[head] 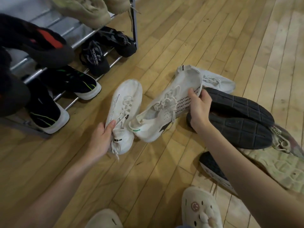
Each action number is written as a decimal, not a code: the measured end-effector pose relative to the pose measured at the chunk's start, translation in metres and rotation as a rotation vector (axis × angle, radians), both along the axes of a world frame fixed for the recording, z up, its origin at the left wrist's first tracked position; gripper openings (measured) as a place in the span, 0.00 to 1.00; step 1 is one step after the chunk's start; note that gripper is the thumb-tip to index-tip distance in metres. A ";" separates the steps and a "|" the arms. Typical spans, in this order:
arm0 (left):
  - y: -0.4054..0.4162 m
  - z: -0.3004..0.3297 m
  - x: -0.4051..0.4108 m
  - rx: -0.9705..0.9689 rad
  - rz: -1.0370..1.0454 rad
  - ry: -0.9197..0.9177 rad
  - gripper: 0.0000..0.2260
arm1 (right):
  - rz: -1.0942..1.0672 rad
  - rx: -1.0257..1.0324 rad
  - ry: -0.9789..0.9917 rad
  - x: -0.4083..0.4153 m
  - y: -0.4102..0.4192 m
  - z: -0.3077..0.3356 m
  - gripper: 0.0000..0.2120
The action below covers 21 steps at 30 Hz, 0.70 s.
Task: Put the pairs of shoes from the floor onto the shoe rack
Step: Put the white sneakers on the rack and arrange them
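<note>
- Hands first: left hand (102,137) has its grip closed round the heel end of a white sneaker (123,112), thumb on the collar, toe pointing away toward the rack. Right hand (197,106) is clamped on the side of a second white sneaker (164,109), thumb on top by the laces, fingers wrapped under the sole.
- Why held so: one shoe per hand, prob. so both go up as a pair in one trip. But the prints differ, and a third white sneaker (217,81) lies on the floor (164,38) just behind the right-hand one; can't tell which two truly match.
- Right-hand shoe is tilted, heel low near the boards; can't say if it touches.
- Shoe rack (65,30) sits at the left. Bottom rail carries black sneakers (74,81) w/ white soles and a pair of black sandals (105,51); tier above holds a dark shoe w/ a red patch (41,41); tan shoes (87,10) sit higher up.
- Open room: bare rails show on the middle tier between the dark shoe and the tan ones, which looks like the likeliest slot. Floor between hands and rack is free.
- Tight side: black soles-up shoes (238,119) lie touching the right wrist, more pairs beyond, so lifting up and left seems the cleaner way out.
- Slippers (200,209) on the person's feet stay near the bottom edge, out of the path.
</note>
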<state>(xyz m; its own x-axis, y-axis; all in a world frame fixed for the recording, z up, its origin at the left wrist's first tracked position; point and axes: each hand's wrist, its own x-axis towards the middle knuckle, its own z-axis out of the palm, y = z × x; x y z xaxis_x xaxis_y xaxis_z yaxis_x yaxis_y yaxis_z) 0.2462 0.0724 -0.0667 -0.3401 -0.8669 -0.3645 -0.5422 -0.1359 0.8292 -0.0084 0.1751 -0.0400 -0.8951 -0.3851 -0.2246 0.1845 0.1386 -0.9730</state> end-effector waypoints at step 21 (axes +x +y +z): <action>-0.030 0.223 0.014 -0.453 0.365 0.298 0.16 | -0.136 -0.368 -0.187 0.037 -0.076 0.171 0.06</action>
